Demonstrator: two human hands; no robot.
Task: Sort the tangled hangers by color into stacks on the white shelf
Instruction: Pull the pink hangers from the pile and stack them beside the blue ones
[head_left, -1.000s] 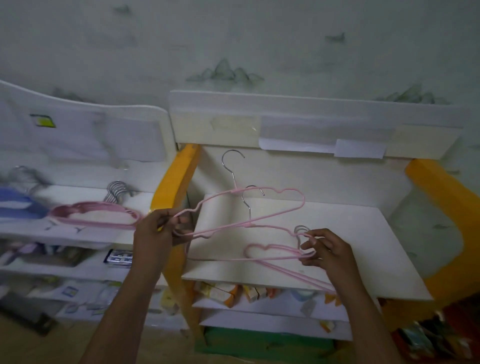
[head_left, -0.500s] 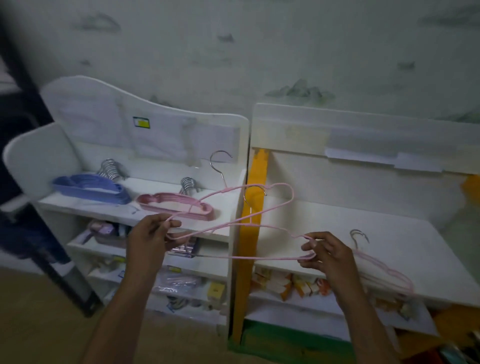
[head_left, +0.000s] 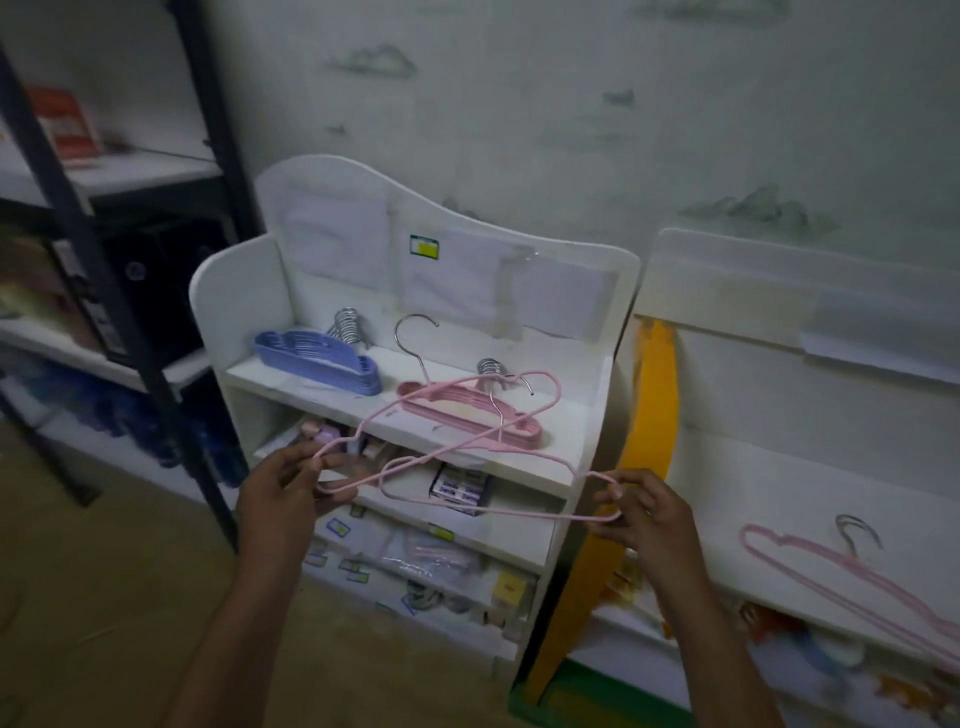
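Note:
Two thin pink hangers (head_left: 467, 447) with silver hooks are held level in front of the white shelf (head_left: 395, 421). My left hand (head_left: 283, 488) pinches their left ends. My right hand (head_left: 644, 512) pinches their right ends. On the shelf's top board lies a stack of blue hangers (head_left: 317, 358) at the left and a stack of pink hangers (head_left: 467, 410) at the right, just behind the held pair. More pink hangers (head_left: 841, 582) lie on the neighbouring shelf at the right.
A black metal rack (head_left: 104, 291) stands left of the white shelf. A yellow side panel (head_left: 649, 431) divides the white shelf from the right one. Lower boards hold small packets and boxes (head_left: 460, 488). Tan floor lies below.
I have turned left: the white shelf with both stacks is now in the middle. Both hands have carried the two pink hangers from the right shelf towards the pink stack.

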